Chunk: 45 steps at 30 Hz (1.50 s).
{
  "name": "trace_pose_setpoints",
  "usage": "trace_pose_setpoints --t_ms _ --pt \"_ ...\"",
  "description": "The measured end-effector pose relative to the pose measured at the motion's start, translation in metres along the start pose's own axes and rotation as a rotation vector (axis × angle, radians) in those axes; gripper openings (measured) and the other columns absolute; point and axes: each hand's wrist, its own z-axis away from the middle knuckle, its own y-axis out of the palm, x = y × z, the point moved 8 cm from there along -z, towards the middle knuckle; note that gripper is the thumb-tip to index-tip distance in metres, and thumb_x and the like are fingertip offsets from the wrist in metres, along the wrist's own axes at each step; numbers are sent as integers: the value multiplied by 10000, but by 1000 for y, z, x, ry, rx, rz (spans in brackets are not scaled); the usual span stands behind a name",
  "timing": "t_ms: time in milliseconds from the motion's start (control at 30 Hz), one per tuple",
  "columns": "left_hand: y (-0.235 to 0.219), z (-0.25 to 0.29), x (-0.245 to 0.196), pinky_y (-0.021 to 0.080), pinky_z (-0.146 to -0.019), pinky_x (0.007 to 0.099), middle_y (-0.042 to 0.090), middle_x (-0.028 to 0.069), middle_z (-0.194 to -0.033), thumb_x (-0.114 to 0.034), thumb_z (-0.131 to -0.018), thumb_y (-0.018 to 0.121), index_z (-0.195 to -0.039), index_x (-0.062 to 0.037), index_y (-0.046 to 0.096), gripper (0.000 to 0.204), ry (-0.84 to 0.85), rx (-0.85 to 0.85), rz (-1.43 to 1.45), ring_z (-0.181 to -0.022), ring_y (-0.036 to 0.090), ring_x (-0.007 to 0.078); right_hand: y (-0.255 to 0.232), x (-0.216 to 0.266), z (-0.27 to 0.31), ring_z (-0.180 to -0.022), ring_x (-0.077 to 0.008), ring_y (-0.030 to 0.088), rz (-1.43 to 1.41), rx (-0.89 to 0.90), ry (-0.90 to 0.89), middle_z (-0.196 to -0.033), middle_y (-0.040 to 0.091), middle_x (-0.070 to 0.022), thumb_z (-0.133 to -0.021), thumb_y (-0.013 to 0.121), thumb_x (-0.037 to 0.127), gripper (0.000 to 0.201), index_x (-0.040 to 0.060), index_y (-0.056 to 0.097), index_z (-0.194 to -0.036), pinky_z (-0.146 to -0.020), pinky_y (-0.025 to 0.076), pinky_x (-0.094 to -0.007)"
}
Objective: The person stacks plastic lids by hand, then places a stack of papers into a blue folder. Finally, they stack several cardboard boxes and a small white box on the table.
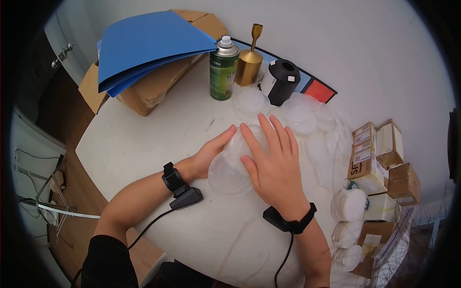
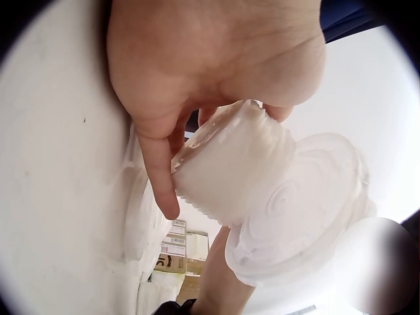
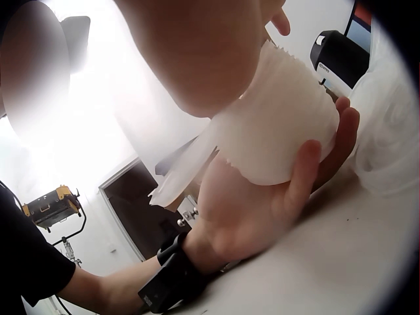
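Note:
My left hand point(image 1: 206, 156) grips a stack of round translucent plastic lids point(image 2: 230, 170) around its ridged edge, tilted above the table. One clear lid point(image 1: 228, 175) sticks out of the stack toward me; in the left wrist view this ringed lid point(image 2: 302, 203) fans away from the others. Over the stack lies my right hand point(image 1: 278, 173), its fingers stretched out and spread, its thumb at the edge of the protruding lid. In the right wrist view the left fingers point(image 3: 305, 170) wrap the stack from below, and the right palm hides part of its top.
More translucent lids point(image 1: 302, 120) lie piled beyond my right hand, with white stacks point(image 1: 348, 204) along the right edge. Behind stand a green spray can point(image 1: 223, 72), a gold candlestick point(image 1: 248, 65), a black cylinder point(image 1: 282, 81) and a cardboard box point(image 1: 149, 91) under blue folders point(image 1: 149, 45).

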Motion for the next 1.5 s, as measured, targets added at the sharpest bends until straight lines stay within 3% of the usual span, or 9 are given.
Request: trace_pose_setpoints --t_ms 167,367,467,567,867,1067,1167,1367,1500 --pt "0 0 -2 450 -1147 390 543 109 -1505 -580 -1107 320 -1548 -74 426 680 10 -52 33 -1343 561 231 -10 -18 3 -1184 -359 618 -52 -68 144 -1469 510 -221 -936 716 296 611 48 538 -1464 -949 520 -466" --pt "-5 -3 -6 429 -1169 413 536 110 -1520 -603 -1100 300 -1547 -85 431 696 78 -102 60 -1381 535 245 6 -29 12 -563 -313 681 -201 146 478 -796 730 -151 -973 713 297 671 -56 435 -1471 -516 514 -364" --pt "-4 -4 -8 411 -1187 431 509 108 -1549 -609 -1100 284 -1563 -91 407 705 95 -100 35 -1400 521 258 17 -37 17 -499 -299 668 -521 72 516 -584 665 -115 -986 700 265 680 -102 390 -1467 -532 518 -350" --pt "2 0 -11 391 -1204 441 472 108 -1582 -607 -1101 269 -1586 -98 369 709 83 -131 50 -1419 503 274 5 -37 14 -514 -232 664 -727 171 727 -633 683 -131 -991 693 228 620 -92 419 -1446 -535 507 -332" --pt "13 -1 -4 426 -1182 446 478 87 -1584 -601 -1107 198 -1586 -107 382 712 47 114 58 -1437 494 267 -31 -54 8 -560 -166 628 -416 -263 408 -680 648 -69 -1003 680 105 357 0 583 -1331 -538 482 -300" --pt "9 -4 -2 396 -1204 461 453 91 -1604 -592 -1111 165 -1603 -95 354 724 57 65 -38 -1454 474 277 -28 -44 7 -552 -208 631 -363 -270 342 -687 651 -84 -1004 681 107 305 17 612 -1286 -537 489 -320" --pt "8 -3 -3 399 -1199 477 451 96 -1605 -598 -1109 162 -1606 -97 348 730 65 47 -66 -1449 477 291 -27 -48 8 -581 -103 556 -463 -249 373 -674 613 -51 -1030 647 97 304 -15 584 -1305 -574 458 -252" --pt "11 -2 1 387 -1208 449 456 92 -1602 -593 -1111 169 -1601 -94 358 725 27 84 -15 -1448 476 269 -25 -33 6 -558 -226 640 -145 -269 224 -703 665 -79 -955 729 102 336 29 626 -1266 -505 478 -334" --pt "7 -4 -1 396 -1195 479 440 86 -1608 -592 -1111 181 -1607 -110 336 709 64 35 -89 -1462 458 270 -25 -22 5 -539 -203 588 69 -310 121 -692 599 -38 -922 742 107 330 45 663 -1236 -480 458 -327"
